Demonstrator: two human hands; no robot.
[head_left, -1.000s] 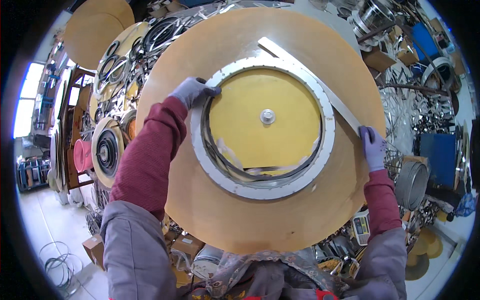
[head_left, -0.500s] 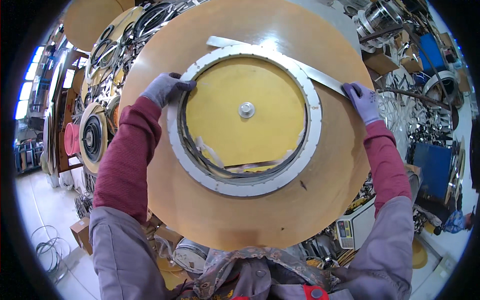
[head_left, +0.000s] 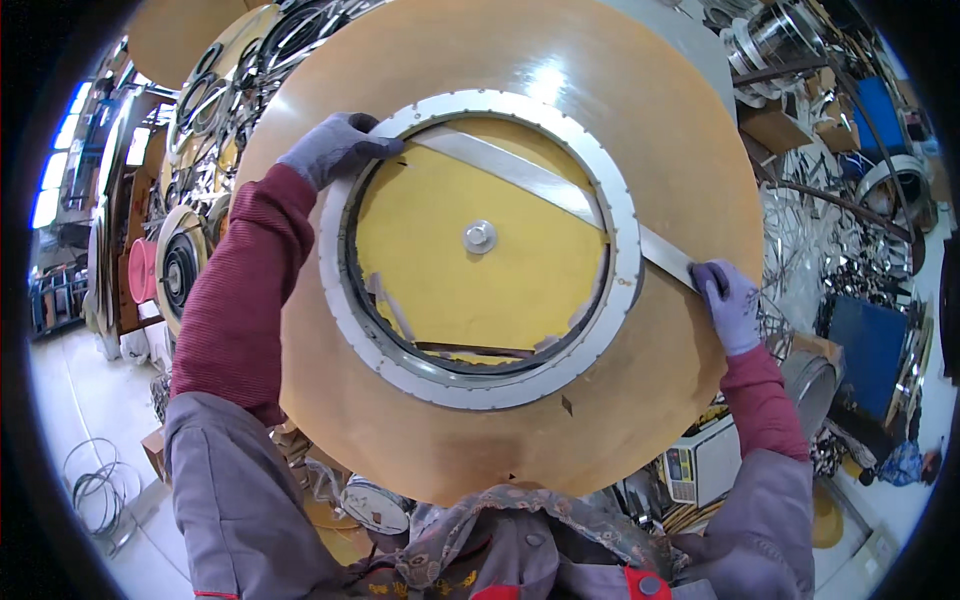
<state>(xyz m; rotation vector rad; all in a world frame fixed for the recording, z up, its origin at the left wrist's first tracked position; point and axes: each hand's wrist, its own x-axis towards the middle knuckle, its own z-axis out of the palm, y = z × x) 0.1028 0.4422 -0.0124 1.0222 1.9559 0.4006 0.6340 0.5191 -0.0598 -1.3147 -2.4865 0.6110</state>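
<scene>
A white metal ring (head_left: 482,396) with small studs or holes along its rim lies over a yellow disc (head_left: 420,270) on a round tan tabletop. A bolt (head_left: 479,237) stands at the disc's centre. My gloved left hand (head_left: 340,150) grips the ring's upper-left edge, thumb and fingers closed on it. My gloved right hand (head_left: 726,300) pinches the outer end of a flat metal strip (head_left: 515,175). The strip slants down to the right across the disc and passes under the ring's right side. Dark bands (head_left: 365,315) run along the ring's inside.
The round tan tabletop (head_left: 690,150) fills the middle. Metal offcuts (head_left: 805,235) and a blue panel (head_left: 862,355) are at the right, a white scale (head_left: 702,465) at lower right. Metal rings and strips (head_left: 215,95) pile up at upper left. Another person (head_left: 905,462) shows at far right.
My right hand has moved down, swinging the strip from the ring's top to slant across the disc inside it. The ring has shifted slightly left and down. My left hand stays at its edge.
</scene>
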